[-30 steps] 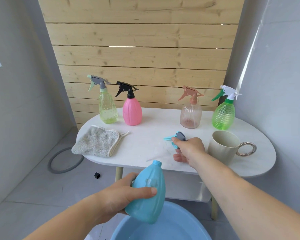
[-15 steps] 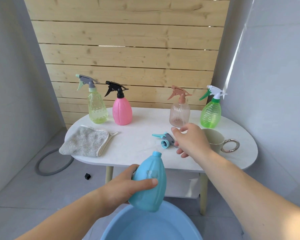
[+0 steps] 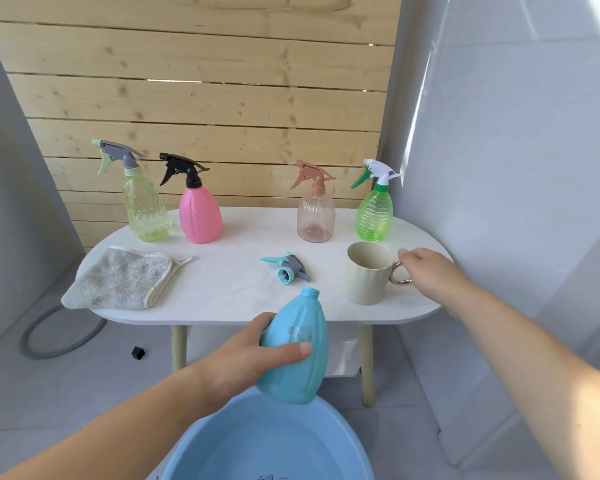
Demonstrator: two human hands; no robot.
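Left grip: your left grip (image 3: pixel 243 362) is wrapped round the belly of the blue bottle (image 3: pixel 298 355), thumb across the front, fingers behind.
Blue bottle: it is uncapped and held in the air in front of the worktop (image 3: pixel 236 296). Its long axis tilts, with the open neck up and away from you and the base low over the basin (image 3: pixel 222 438).
Right grip: your right grip (image 3: pixel 430 271) holds nothing. Its fingers are loose and not closed, right at the mug handle (image 3: pixel 399 273); you cannot tell whether they touch it.
Mug: the mug (image 3: pixel 368 275) stands upright near the right end of the worktop, mouth up, handle turned out to the right.
Key relation: the mug lies beyond the bottle's neck and to its right. The handle faces your right grip, which is by far the nearer hand, while the left is busy with the bottle.
Likely next: hook the handle from the right side; the mug looks ready to lift straight up.
Spray head: the spray head (image 3: pixel 288 268) lies on its side left of the mug, apart from it.
Further out: a cloth (image 3: pixel 118 278) lies at the left end, and four capped spray bottles stand along the back edge, namely yellow-green (image 3: pixel 146 209), pink (image 3: pixel 200 216), peach (image 3: pixel 316 216) and green (image 3: pixel 374 216).
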